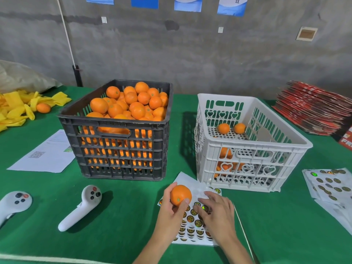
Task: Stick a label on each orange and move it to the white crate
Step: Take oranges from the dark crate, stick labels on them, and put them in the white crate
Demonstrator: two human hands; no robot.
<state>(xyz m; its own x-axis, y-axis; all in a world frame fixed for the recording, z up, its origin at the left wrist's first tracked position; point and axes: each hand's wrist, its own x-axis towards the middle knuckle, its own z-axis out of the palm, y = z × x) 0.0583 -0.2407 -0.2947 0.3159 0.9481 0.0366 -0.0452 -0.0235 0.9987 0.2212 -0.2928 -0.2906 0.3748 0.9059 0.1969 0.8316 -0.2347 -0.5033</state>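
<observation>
Held between thumb and fingers of the left hand (171, 204), one orange (180, 195) sits just above the sticker sheet (192, 225), its stem end facing the camera; no label is visible on the side shown. The right hand (215, 212) rests on the sheet with fingers bent toward the printed stickers; whether a sticker is pinched between the fingertips cannot be told from this view. The sheet lies on the green table (118, 225) just in front of the white crate (247, 149), with its far corner touching or slipped under the crate's near wall. Progress appears early: the white crate contains only a few oranges, two visible on its floor at the far end and some more showing through the slotted near wall. The black crate (116, 134), to the left, is still heaped above its rim with oranges. Remaining work, as judged here: peel a sticker, apply it to the held fruit, place the fruit in the white crate, then repeat for the large stock left. Further sticker sheets (331, 185) lie at the right of the table.
</observation>
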